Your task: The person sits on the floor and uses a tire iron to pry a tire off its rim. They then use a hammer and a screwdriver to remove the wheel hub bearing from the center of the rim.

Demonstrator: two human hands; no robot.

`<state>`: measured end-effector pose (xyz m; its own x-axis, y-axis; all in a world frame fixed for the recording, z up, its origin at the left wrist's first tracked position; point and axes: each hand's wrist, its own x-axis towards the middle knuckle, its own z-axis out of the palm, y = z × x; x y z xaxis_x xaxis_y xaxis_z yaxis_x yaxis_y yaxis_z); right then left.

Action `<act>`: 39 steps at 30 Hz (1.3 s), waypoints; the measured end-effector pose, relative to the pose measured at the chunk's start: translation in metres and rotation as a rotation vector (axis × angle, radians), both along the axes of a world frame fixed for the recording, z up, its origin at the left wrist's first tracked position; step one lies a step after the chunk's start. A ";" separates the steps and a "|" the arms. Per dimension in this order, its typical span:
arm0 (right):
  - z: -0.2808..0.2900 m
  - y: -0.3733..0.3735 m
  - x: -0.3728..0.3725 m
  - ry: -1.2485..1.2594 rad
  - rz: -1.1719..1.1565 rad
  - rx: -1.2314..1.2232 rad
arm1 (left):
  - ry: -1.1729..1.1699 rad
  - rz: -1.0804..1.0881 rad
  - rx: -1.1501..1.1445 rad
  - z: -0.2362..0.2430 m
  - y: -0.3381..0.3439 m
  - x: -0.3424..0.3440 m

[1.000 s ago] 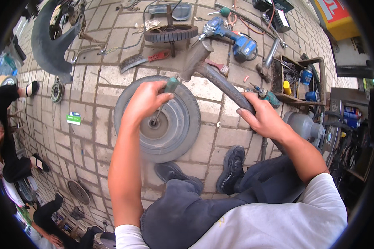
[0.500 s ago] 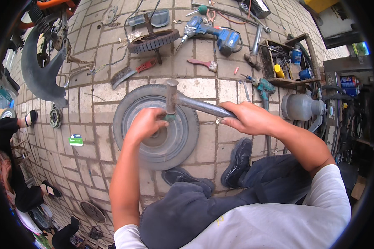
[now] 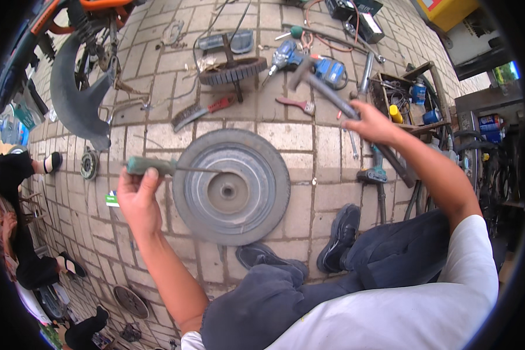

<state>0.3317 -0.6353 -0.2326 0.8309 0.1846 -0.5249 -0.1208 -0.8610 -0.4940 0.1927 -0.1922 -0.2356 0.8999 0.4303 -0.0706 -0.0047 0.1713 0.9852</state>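
Note:
A wheel with a grey tyre lies flat on the paving in front of my shoes. My left hand is closed around the green handle of a screwdriver, to the left of the wheel. The screwdriver lies nearly level, its shaft pointing right across the wheel's rim; whether the tip touches the hub area I cannot tell. Gripping a long-handled hammer partway along its handle, my right hand is up to the right of the wheel. The hammer's head is at the far left end, slightly blurred.
Beyond the wheel lie a wire brush, a toothed hub on an axle, a blue power tool and a paintbrush. A wooden toolbox and green drill are at right. A person's feet show at left.
My left hand has moved left, and the screwdriver has gone from upright over the wheel to nearly level. My right hand has carried the hammer away, up and to the right.

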 end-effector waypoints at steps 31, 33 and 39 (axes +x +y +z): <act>-0.210 0.140 -0.036 -0.098 0.140 0.143 | 0.447 -0.530 0.087 -0.116 -0.143 -0.018; -0.206 0.144 -0.042 -0.065 -0.027 0.122 | 0.425 -0.541 0.083 -0.104 -0.141 -0.014; -0.188 0.145 -0.070 0.133 -0.332 0.144 | 0.413 -0.503 0.139 -0.102 -0.131 0.007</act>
